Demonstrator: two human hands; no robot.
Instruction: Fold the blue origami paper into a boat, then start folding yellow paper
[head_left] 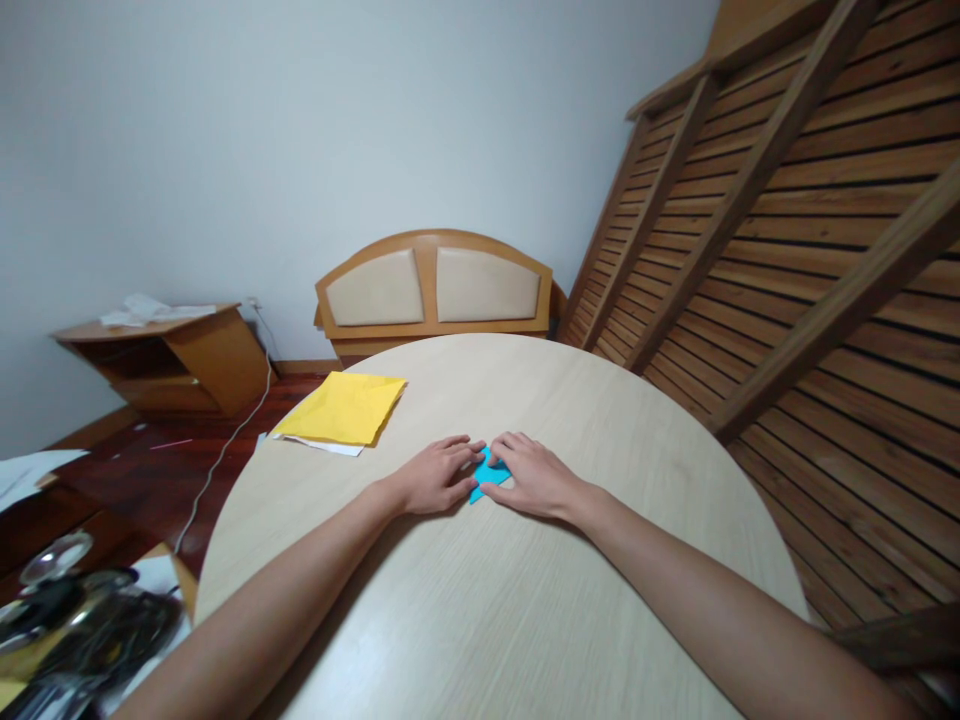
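Note:
A small piece of folded blue paper (489, 476) lies on the round pale wooden table (480, 610), roughly in the middle of the view. From the left, my left hand (442, 474) holds it against the tabletop, fingertips and thumb at its left edge. My right hand (537, 476) grips the other side, with its bent fingers on the upper right of the paper and the thumb at the lower right. The fingers hide parts of the paper's outline, so its whole shape cannot be made out.
Yellow paper sheets (343, 408) rest over white paper at the table's far left. Beyond stands a headboard (429, 285) with cream panels. Wooden slats (750, 240) lean on the right. A low cabinet (187, 365), a white cable (225, 450) and cluttered items (97, 630) are on the left.

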